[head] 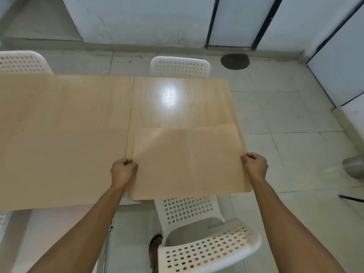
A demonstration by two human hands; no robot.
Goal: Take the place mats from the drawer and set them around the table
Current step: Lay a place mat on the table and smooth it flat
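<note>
Tan place mat (189, 162) sits at the table (65, 138) corner above the near chair (206, 251), my left hand (123, 171) and right hand (255, 164) pinching its sides; I think I lay it flat next.

Three white perforated chairs (206, 243) (180, 67) (21, 62) stand on the pale tiled floor (295, 138), near a round dark drain cover (234, 61).

The light wooden desk (78, 125) has a smooth, glossy top with fine grain. The beige place mat (187, 160) looks matt, with a small woven dot texture. The white perforated chairs (206, 251) are smooth plastic. The floor tiles (285, 115) look dull.
</note>
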